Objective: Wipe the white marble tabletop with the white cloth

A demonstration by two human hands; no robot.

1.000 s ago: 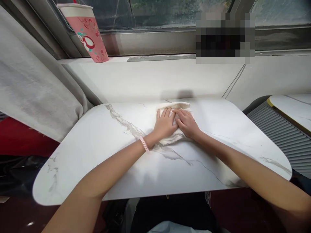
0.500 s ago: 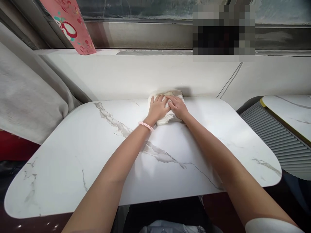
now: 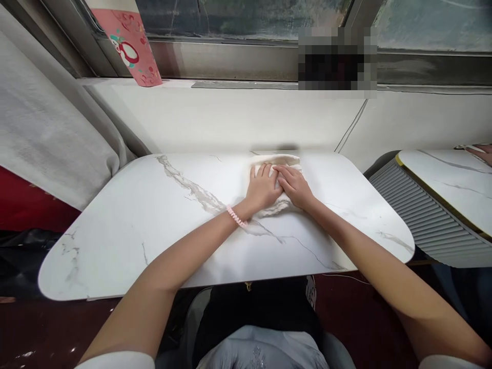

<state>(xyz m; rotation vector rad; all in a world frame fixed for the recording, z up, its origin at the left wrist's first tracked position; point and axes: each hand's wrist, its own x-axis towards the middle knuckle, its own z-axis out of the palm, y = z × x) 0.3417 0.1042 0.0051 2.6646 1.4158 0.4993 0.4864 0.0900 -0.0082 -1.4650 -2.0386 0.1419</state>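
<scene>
A cream-white cloth (image 3: 273, 209) lies folded and rumpled on the white marble-patterned table (image 3: 115, 230), near its far edge. Palm down on the cloth rests my left hand (image 3: 265, 189), fingers spread and flat, with a pink coiled band (image 3: 236, 216) round the wrist. My right hand (image 3: 295, 185) presses on the cloth just beside it, its fingers stretched out and their tips close to the left fingers. Both hands hide the middle of the cloth.
A white wall and a window sill (image 3: 246, 85) run behind the table, with a pink patterned box (image 3: 132, 48) on the sill. A grey curtain (image 3: 49, 113) hangs at left. At right stands another marble-patterned table (image 3: 453, 174), where another person's hand (image 3: 482, 152) shows.
Both hands and the cloth have come back from the wall towards me, with the cloth still beneath them. The view has shifted, and another person's hand now shows at far right.
</scene>
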